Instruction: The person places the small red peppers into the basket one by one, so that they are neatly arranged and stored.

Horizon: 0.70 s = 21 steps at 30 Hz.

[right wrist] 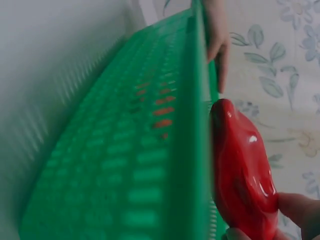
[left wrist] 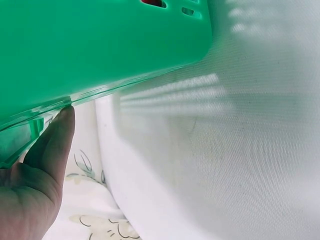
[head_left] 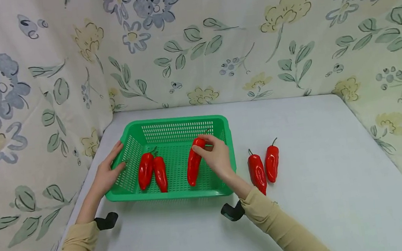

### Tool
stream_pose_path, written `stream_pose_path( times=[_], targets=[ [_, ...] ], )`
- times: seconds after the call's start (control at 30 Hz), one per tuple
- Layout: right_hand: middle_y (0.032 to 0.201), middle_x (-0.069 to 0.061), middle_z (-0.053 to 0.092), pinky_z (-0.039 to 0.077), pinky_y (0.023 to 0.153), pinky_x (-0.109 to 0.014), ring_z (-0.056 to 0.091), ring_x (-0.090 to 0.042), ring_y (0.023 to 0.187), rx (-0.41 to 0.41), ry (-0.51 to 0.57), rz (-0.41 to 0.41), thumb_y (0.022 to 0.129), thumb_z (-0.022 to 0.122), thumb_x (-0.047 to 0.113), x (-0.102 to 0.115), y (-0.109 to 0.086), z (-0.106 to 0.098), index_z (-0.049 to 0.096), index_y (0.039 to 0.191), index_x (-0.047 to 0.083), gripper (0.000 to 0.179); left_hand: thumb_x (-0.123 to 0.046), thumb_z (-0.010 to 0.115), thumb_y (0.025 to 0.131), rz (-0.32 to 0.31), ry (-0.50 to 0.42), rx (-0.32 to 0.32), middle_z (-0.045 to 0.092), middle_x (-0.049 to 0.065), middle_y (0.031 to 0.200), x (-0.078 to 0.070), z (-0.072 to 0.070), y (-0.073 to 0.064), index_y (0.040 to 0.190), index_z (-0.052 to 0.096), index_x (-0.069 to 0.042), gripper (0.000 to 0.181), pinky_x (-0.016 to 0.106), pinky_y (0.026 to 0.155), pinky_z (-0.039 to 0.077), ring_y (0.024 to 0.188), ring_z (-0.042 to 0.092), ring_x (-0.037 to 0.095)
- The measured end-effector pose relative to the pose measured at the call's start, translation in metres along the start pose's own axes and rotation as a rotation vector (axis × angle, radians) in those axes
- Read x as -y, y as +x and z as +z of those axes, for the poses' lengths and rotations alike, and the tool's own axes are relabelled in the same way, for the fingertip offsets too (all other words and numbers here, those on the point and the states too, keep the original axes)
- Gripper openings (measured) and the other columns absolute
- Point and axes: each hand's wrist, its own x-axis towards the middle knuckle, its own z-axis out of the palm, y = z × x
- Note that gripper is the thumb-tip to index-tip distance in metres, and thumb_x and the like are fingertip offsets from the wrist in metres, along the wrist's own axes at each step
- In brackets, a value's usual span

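A long glossy red chili pepper (head_left: 194, 166) is pinched near its stem end by the thumb and fingers of my right hand (head_left: 218, 157). It slants over the right half of the green plastic basket (head_left: 179, 194), and the right wrist view shows the pepper (right wrist: 245, 172) beyond the basket's near rim. Two more red peppers, one plump (head_left: 146, 172) and one slimmer (head_left: 160, 174), lie inside the basket toward the left. My left hand (head_left: 107, 172) rests at the basket's left rim, fingers extended along it and thumb spread.
Right of the basket, two red peppers lie on the white table: the nearer one (head_left: 257, 171) is partly behind my right sleeve, the other pepper (head_left: 272, 162) beside it. A floral cloth (head_left: 191, 43) hangs along the table's back and sides. Dark wrist devices (head_left: 233, 212) sit on both arms.
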Motion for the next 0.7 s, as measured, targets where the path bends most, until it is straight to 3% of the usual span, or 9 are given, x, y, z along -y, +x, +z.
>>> stream_pose_path(
  times=[0.23, 0.7],
  targets=[
    [0.114, -0.012, 0.067, 0.058, 0.075, -0.035, 0.064, -0.030, 0.101, -0.053, -0.015, -0.056, 0.087, 0.067, 0.015, -0.007, -0.002, 0.034, 0.063, 0.121, 0.007, 0.035, -0.008, 0.050, 0.096, -0.013, -0.001, 0.005, 0.013, 0.004, 0.160, 0.001, 0.000, 0.001, 0.151, 0.025, -0.012, 0.060, 0.065, 0.109, 0.021, 0.146, 0.013, 0.037],
    [0.108, -0.014, 0.068, 0.056, 0.063, -0.025, 0.065, -0.024, 0.089, -0.012, -0.153, -0.009, 0.088, 0.065, 0.011, -0.015, 0.007, 0.072, 0.062, 0.119, 0.003, 0.032, -0.007, 0.049, 0.096, -0.005, 0.015, 0.005, 0.014, 0.004, 0.160, 0.006, 0.001, 0.004, 0.151, 0.025, -0.012, 0.061, 0.067, 0.108, 0.021, 0.145, 0.014, 0.039]
  ],
)
